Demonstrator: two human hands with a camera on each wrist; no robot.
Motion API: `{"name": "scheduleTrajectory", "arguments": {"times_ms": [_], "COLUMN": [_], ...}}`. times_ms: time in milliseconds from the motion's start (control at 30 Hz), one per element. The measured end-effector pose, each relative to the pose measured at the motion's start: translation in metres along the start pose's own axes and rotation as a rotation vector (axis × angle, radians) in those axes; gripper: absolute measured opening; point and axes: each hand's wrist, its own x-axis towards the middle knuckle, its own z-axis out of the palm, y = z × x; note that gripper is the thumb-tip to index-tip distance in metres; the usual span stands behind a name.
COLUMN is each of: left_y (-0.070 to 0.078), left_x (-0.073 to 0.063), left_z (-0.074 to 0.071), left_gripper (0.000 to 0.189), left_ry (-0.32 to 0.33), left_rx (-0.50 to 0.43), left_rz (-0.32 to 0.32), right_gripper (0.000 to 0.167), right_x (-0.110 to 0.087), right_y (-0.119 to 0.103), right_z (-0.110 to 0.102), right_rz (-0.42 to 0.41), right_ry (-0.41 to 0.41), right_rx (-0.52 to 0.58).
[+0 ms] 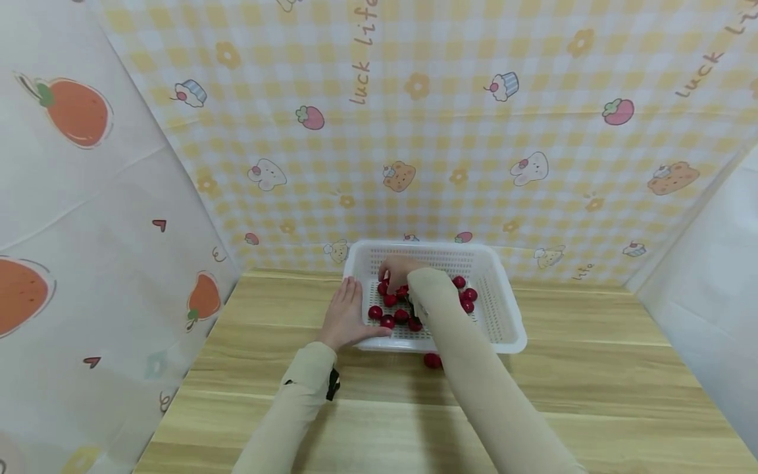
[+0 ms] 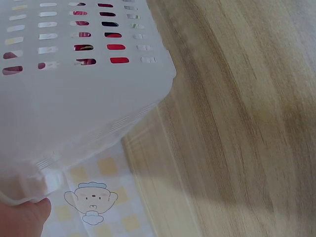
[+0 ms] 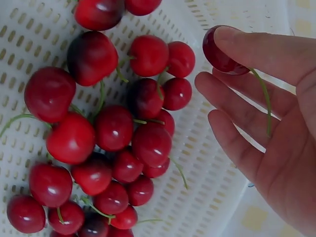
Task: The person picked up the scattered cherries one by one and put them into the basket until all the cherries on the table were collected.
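Note:
A white plastic basket (image 1: 509,316) with slotted walls stands on the table, holding many dark-red cherries (image 3: 71,138) with green stems. My right hand (image 1: 399,266) reaches inside it. In the right wrist view, thumb and forefinger pinch one dark cherry (image 3: 217,52) by its body, its stem hanging toward the palm; the other fingers are spread. My left hand (image 1: 343,319) lies at the basket's front left corner, fingers straight along the left rim and thumb along the front rim. In the left wrist view only a bit of that hand (image 2: 22,217) shows against the basket.
In front of the basket, a red cherry or two (image 1: 432,361) lie on the wooden table (image 1: 592,368), partly behind the right sleeve. A yellow checked cloth (image 1: 438,145) hangs close behind the basket. White sheets (image 1: 118,217) hang at the left and right sides.

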Motion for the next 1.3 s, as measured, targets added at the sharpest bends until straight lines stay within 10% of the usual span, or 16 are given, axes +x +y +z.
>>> {"name": "scheduleTrajectory", "arguments": {"times_ms": [367, 567, 867, 1100, 1300], "left_y": [0.000, -0.001, 0.000, 0.000, 0.004], "left_x": [0.000, 0.001, 0.001, 0.001, -0.001], "left_z": [0.000, 0.003, 0.001, 0.000, -0.001], "left_gripper": [0.123, 0.122, 0.122, 0.123, 0.121], "left_ry": [-0.017, -0.005, -0.006, -0.008, -0.017], "left_rx": [-0.004, -0.002, -0.029, -0.019, -0.018], "left_rz": [-0.006, -0.005, -0.002, -0.003, -0.001], "right_gripper": [0.049, 0.043, 0.037, 0.024, 0.023], "right_x": [0.011, -0.011, -0.101, -0.186, -0.217], "right_y": [0.006, 0.000, 0.003, 0.016, 0.030], "right_z": [0.008, -0.006, -0.016, 0.015, 0.064], "right_rz": [-0.037, -0.204, -0.486, -0.675, -0.550], "right_ry": [-0.010, 0.036, 0.287, 0.438, 0.341], "right_rx": [0.033, 0.065, 0.037, -0.046, -0.031]}}
